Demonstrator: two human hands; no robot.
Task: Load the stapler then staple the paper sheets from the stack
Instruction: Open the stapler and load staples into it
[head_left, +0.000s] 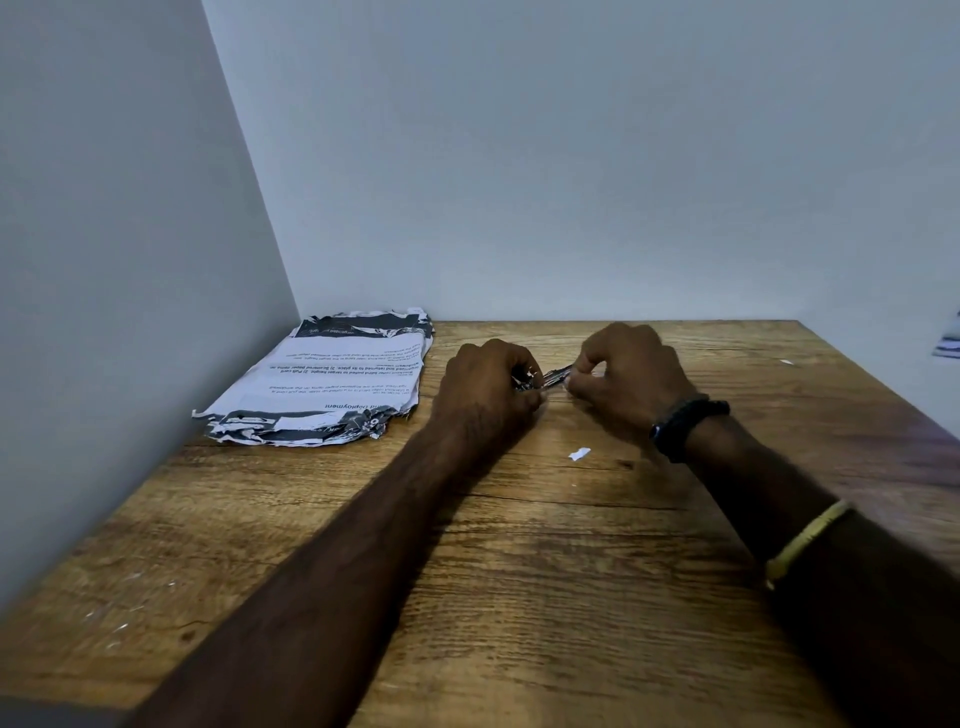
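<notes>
A stack of printed paper sheets (332, 382) with torn, ragged edges lies at the table's far left corner, against the wall. My left hand (488, 387) and my right hand (631, 376) meet near the middle of the far half of the table. Between them shows a small dark metal stapler (556, 375), mostly hidden by the fingers. Both hands are closed on it, the left on one end and the right on the other. I cannot see any staples.
The wooden table (519, 571) stands in a corner, with walls at the left and back. A small white paper scrap (579, 453) lies near my right wrist, and another speck (785, 361) sits far right. Its right edge falls away.
</notes>
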